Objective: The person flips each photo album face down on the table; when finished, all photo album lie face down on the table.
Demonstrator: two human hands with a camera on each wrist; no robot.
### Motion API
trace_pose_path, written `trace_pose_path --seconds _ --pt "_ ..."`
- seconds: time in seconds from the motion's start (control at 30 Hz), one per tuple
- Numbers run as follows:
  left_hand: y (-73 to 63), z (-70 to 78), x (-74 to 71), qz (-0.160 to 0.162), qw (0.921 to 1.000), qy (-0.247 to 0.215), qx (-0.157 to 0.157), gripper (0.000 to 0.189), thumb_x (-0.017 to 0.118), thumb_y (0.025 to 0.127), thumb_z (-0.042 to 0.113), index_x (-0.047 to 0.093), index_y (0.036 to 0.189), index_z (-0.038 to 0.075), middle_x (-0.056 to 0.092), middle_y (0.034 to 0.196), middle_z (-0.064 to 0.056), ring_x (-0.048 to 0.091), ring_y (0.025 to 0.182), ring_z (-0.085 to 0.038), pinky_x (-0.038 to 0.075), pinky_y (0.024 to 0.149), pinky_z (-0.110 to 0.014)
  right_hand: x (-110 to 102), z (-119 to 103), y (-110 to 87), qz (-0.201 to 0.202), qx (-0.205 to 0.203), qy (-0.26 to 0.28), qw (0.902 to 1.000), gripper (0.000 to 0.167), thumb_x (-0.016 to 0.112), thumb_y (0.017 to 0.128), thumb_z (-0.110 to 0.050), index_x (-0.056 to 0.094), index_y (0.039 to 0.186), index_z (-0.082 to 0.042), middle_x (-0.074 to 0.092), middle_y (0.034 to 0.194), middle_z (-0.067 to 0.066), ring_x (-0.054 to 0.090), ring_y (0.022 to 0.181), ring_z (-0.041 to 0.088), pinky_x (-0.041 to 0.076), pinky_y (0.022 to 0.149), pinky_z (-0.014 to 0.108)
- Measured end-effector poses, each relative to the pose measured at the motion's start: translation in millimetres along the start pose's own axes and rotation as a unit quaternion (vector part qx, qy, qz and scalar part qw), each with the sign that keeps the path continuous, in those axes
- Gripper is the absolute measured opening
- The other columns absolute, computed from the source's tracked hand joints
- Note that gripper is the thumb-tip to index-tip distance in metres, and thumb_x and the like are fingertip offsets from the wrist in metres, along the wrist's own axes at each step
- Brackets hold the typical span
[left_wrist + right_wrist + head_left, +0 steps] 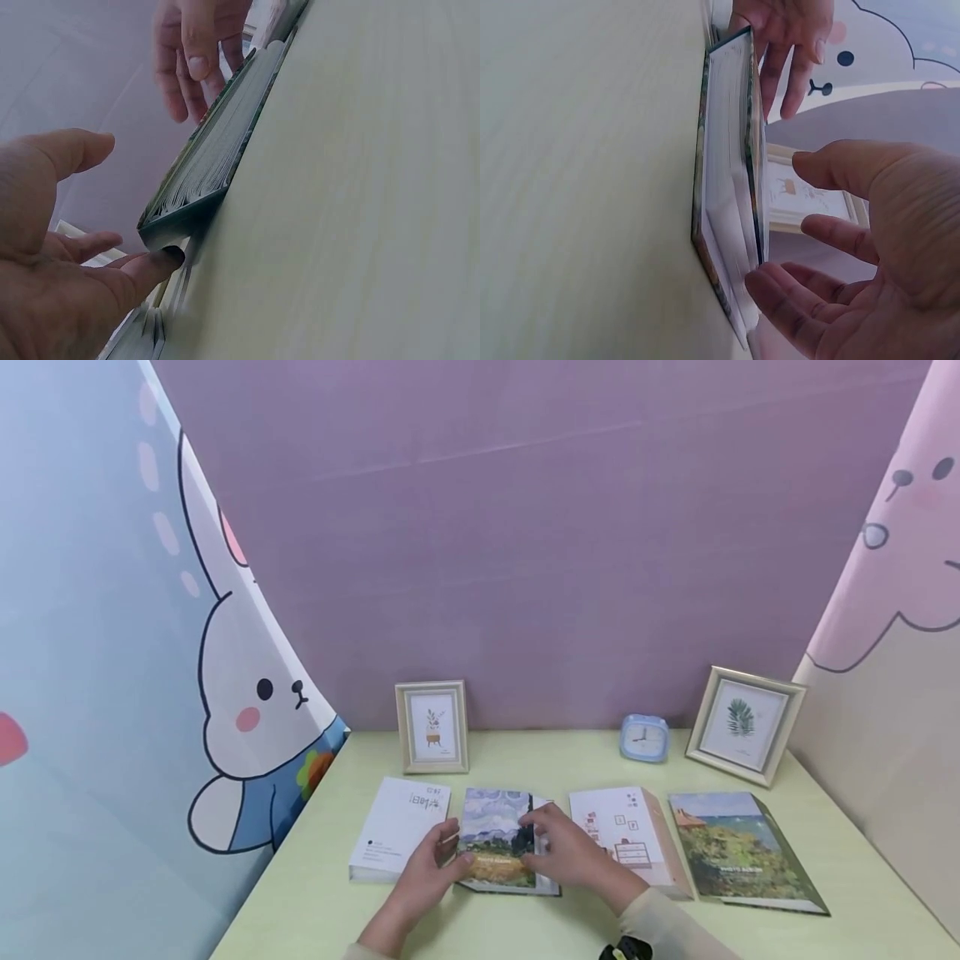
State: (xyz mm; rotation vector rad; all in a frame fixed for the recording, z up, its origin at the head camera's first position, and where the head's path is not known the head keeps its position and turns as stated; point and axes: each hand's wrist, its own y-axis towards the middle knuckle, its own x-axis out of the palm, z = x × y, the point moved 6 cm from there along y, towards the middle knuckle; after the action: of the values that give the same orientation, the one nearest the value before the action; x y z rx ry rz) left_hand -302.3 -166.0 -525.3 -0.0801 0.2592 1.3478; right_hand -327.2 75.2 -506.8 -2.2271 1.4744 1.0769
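A photo album [489, 817] with a painted landscape cover lies flat between my two hands, its front cover slightly raised from the pages on the right side. My left hand [426, 865] is at its left edge; in the left wrist view the fingertips [166, 257] meet the dark green spine [184, 223], thumb held apart. At the opposite side is my right hand [566, 850], with relaxed fingers [772, 289] right at the cover's loose edge in the right wrist view. Its thumb stands away from the album, and neither hand is curled round it.
A white book [405, 827] lies left of the album. To the right are a book with a furniture drawing [617, 835] and another photo album [738, 847]. Behind stand a left picture frame [432, 727], a blue clock [643, 738] and a tilted right frame [746, 725] along the table's [517, 935] back.
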Motion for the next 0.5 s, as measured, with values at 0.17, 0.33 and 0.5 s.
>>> trace_pose_path --seconds 0.17,0.33,0.5 --pt "-0.8 1.4 2.2 -0.002 0.9997 0.021 -0.008 0.075 0.073 0.1 0.022 0.035 0.152 -0.016 0.042 0.153 -0.037 0.046 0.14 -0.051 0.036 0.118 -0.06 0.1 -6.4 2.4 0.006 -0.009 -0.035 0.9993 0.056 0.085 0.087 -0.026 0.065 0.136 -0.008 0.059 0.128 0.005 0.064 0.113 0.03 0.059 0.091 0.047" --pt "-2.9 1.4 3.9 -0.004 0.9995 0.026 -0.016 0.074 0.073 0.1 0.025 0.038 0.151 -0.015 0.045 0.15 -0.038 0.048 0.138 -0.052 0.041 0.115 -0.059 2.7 -5.5 2.9 0.007 -0.003 -0.049 0.9988 0.052 0.086 0.084 -0.029 0.069 0.13 -0.012 0.06 0.127 0.004 0.061 0.118 0.031 0.054 0.101 0.055" --pt "-4.5 0.3 2.9 0.002 0.999 0.041 -0.02 0.073 0.075 0.099 0.026 0.041 0.151 -0.011 0.047 0.148 -0.039 0.052 0.134 -0.053 0.047 0.11 -0.059 6.8 -5.0 1.9 -0.003 -0.001 -0.061 0.9981 0.051 0.087 0.084 -0.035 0.071 0.129 -0.015 0.059 0.132 0.005 0.055 0.127 0.035 0.05 0.106 0.058"
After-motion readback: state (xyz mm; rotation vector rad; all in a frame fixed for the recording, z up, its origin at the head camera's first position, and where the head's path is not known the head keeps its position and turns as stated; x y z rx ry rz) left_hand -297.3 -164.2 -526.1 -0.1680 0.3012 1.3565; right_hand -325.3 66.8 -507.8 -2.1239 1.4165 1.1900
